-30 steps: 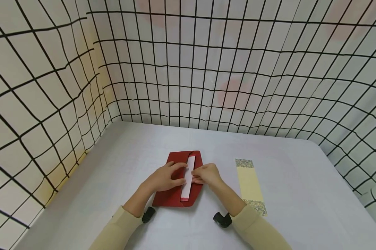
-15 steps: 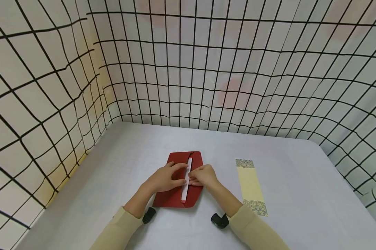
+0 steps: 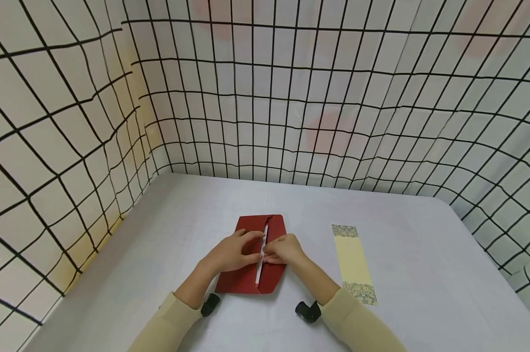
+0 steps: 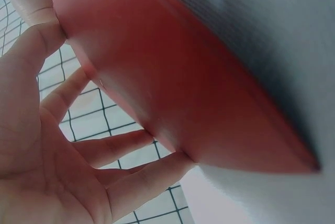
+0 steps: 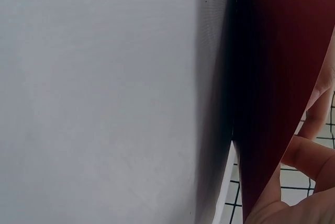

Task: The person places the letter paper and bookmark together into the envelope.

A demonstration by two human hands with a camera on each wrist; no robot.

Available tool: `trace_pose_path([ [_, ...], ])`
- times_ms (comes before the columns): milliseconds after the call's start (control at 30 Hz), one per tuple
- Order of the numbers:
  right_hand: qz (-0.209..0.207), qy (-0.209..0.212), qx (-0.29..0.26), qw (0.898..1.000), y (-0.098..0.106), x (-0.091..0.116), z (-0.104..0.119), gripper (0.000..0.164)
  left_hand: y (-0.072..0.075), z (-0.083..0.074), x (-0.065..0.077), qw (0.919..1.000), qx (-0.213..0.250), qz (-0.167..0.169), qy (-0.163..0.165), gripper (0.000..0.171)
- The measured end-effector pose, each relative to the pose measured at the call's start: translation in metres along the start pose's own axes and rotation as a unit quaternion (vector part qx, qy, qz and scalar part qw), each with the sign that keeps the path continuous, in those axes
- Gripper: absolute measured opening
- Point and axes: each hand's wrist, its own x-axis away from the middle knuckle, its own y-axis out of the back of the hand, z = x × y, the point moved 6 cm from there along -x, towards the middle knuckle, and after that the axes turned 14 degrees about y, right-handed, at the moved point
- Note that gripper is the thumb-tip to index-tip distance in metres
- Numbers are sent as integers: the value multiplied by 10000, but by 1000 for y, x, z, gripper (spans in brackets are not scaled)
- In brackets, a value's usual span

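A red envelope (image 3: pixel 240 281) lies on the table with its opening running lengthwise and its pointed flap to the right. A narrow strip of white card (image 3: pixel 259 273) shows in the opening; the rest is hidden inside. My left hand (image 3: pixel 231 252) rests on the envelope's body, thumb and fingers spread, their tips at the opening's edge. In the left wrist view its fingers (image 4: pixel 146 179) are nearly straight against the red paper. My right hand (image 3: pixel 287 250) reaches over the flap and pinches the white card's edge. The right wrist view shows the raised red flap (image 5: pixel 282 62) hiding part of the hands.
A pale yellow paper strip (image 3: pixel 352 259) with patterned ends lies to the right on the white table (image 3: pixel 423 254). A black wire grid (image 3: pixel 265 107) stands round the back and sides. Each wrist carries a black camera.
The white card has slid left into the envelope, its visible strip shrinking to a thin sliver. My right hand has moved slightly left with it; the left hand has stayed nearly in place.
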Motion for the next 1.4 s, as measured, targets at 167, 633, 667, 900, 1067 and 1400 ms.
trace_pose_path([
  [167,58,43,-194,9998,-3,1,1,17,-1,1,0,10000,-2,7,-53,51],
  [633,214,37,-150,9997,-3,6,5,19,-3,1,0,9999,-88,-1,-139,51],
  [667,226,58,-129,9996,-2,7,7,19,-3,1,0,9999,-92,-1,-127,51],
  [900,236,270,-81,9993,8,11,7,18,-1,2,1,9999,-93,24,-79,51],
  [1067,204,346,-35,9992,18,17,13,18,-3,2,0,9999,-123,45,-36,51],
  [1400,369,328,16,9988,30,23,16,21,-4,4,-2,9999,-108,52,-4,50],
])
